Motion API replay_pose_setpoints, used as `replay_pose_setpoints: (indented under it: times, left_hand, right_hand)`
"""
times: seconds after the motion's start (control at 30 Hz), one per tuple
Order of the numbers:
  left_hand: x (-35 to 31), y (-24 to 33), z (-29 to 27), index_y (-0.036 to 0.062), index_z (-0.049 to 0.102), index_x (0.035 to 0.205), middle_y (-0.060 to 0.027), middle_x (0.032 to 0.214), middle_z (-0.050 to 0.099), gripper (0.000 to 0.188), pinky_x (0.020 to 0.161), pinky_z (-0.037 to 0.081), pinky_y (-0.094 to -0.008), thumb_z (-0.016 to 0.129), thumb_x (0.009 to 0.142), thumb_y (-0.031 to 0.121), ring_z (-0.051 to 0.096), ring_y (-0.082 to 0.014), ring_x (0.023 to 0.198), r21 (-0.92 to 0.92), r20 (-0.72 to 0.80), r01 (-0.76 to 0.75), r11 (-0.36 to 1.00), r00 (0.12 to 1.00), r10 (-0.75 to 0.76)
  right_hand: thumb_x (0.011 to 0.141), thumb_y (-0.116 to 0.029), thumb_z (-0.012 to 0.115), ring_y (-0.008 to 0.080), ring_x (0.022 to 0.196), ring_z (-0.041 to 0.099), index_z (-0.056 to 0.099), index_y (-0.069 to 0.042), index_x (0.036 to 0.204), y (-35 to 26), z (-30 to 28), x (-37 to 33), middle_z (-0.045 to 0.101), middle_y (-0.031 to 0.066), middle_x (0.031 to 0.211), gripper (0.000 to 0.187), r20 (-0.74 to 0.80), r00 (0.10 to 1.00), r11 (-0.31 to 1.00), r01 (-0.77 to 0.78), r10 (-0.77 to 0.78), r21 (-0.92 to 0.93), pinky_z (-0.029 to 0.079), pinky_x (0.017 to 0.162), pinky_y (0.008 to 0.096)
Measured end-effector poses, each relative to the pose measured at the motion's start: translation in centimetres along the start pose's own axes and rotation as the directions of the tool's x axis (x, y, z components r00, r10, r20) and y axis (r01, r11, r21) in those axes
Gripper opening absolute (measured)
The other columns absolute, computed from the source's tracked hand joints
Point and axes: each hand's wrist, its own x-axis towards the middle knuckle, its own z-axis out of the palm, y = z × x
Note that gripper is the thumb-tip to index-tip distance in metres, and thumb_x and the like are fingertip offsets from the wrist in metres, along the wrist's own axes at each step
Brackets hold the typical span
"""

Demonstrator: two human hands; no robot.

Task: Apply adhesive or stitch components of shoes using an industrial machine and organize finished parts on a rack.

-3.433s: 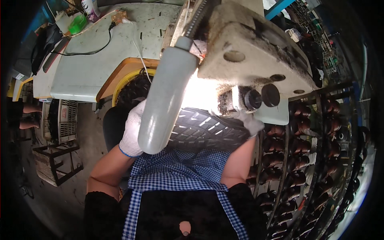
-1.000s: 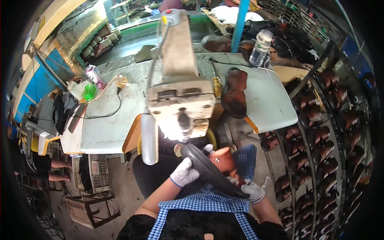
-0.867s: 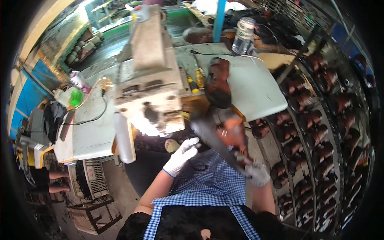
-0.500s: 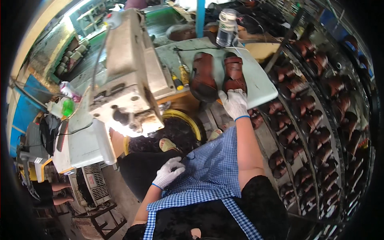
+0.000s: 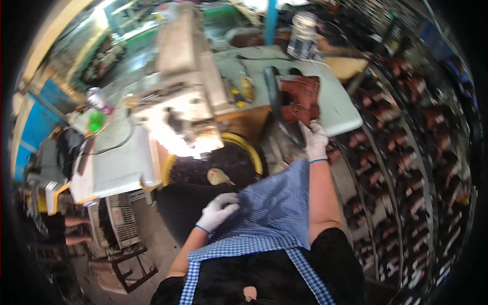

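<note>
At the front of the white table, my right hand, in a white glove with blue cuff trim, is closed on the near end of a brown leather sandal. That sandal is turned on its side, its dark sole facing left and its straps facing right. Whether the second sandal is behind it or held with it I cannot tell, because the picture is blurred. My left hand, gloved the same way, lies on my lap at the edge of the blue checked apron. Its fingers are loosely bent, thumb apart, with nothing in them.
A sewing machine with a bright lamp stands left of the sandal. Yellow-handled tools lie between them on the table. A clear bottle stands behind. Below is a yellow-rimmed tub. Racks of brown sandals fill the right side.
My right hand has taken hold of a sandal and turned it from flat onto its side. My left hand remains on my lap. The whole view has shifted slightly to the right.
</note>
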Motion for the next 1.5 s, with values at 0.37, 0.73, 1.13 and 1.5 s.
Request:
replay_pose_setpoints:
  times: [0.37, 0.73, 1.13, 1.5]
  left_hand:
    - [1.4, -0.4, 1.7, -0.0005, 0.066, 0.104, -0.0151, 0.124, 0.06, 0.025, 0.101, 0.042, -0.0324, 0.067, 0.083, 0.012, 0.055, -0.0236, 0.117, -0.134, 0.091, 0.101, 0.986, 0.992, -0.089]
    - [2.3, -0.9, 3.6, -0.0022, 0.066, 0.104, -0.0137, 0.123, 0.06, 0.027, 0.101, 0.041, -0.0342, 0.067, 0.083, 0.015, 0.055, -0.0236, 0.118, -0.131, 0.191, 0.069, 0.989, 0.981, -0.043]
    - [3.0, -0.9, 4.8, -0.0004, 0.066, 0.104, -0.0135, 0.125, 0.059, 0.027, 0.101, 0.041, -0.034, 0.069, 0.084, 0.018, 0.054, -0.023, 0.118, -0.1, 0.231, 0.104, 0.99, 0.97, -0.078]
    - [3.9, -1.0, 5.6, -0.0012, 0.065, 0.107, -0.0141, 0.126, 0.058, 0.028, 0.1, 0.042, -0.0338, 0.068, 0.086, 0.017, 0.054, -0.0226, 0.117, -0.097, 0.295, 0.139, 0.986, 0.95, -0.105]
  right_hand:
    - [0.092, -0.021, 0.059, 0.033, 0.127, 0.049, 0.043, 0.003, 0.14, -8.5, -14.4, -7.6, 0.047, 0.0198, 0.141, 0.056, 0.205, 0.962, 0.79, 0.266, -0.18, -0.552, 0.042, 0.103, 0.0492]
    - [0.091, -0.023, 0.059, 0.0357, 0.126, 0.05, 0.045, 0.004, 0.138, -13.7, -23.1, -10.8, 0.049, 0.021, 0.138, 0.056, 0.174, 0.93, 0.456, 0.314, -0.322, -0.833, 0.041, 0.102, 0.0515]
    - [0.089, -0.023, 0.06, 0.0389, 0.113, 0.058, 0.052, 0.003, 0.132, -13.8, -25.9, -10.7, 0.057, 0.0208, 0.129, 0.051, 0.182, 0.956, 0.555, 0.282, -0.229, -0.783, 0.047, 0.094, 0.0514]
    - [0.089, -0.026, 0.06, 0.0385, 0.113, 0.057, 0.053, -0.005, 0.134, -9.8, -25.6, -13.5, 0.058, 0.0162, 0.128, 0.05, 0.052, 0.992, 0.657, -0.035, 0.112, -0.753, 0.045, 0.096, 0.051]
